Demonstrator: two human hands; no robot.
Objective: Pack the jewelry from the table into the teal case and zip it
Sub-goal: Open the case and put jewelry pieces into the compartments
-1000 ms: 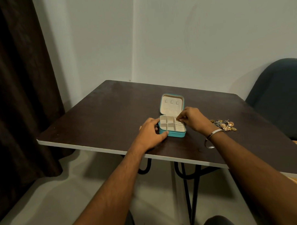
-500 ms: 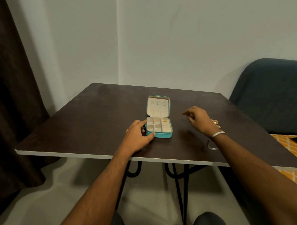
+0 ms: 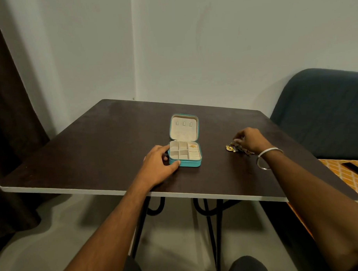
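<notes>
The packing looks only just begun. The teal case (image 3: 185, 154) sits open in the middle of the dark table (image 3: 93, 150), lid standing up at the back. One small gold piece (image 3: 192, 146) lies in a box at the back right of the tray; the other little boxes look bare. The left hand (image 3: 160, 166) holds the case at its near left corner, thumb on the front wall and fingers curled on the side, so it will not slide. The right hand (image 3: 248, 139) is over the jewelry pile (image 3: 234, 148), well to the right of the case. Its fingers are bent down onto the pile, but I cannot tell if they pinch a piece. The next move, I think, is to pick one piece, carry it over and drop it in a free box. The pieces are tiny, shiny metal and may tangle. The case is soft looking outside, with a pale fuzzy lining.
</notes>
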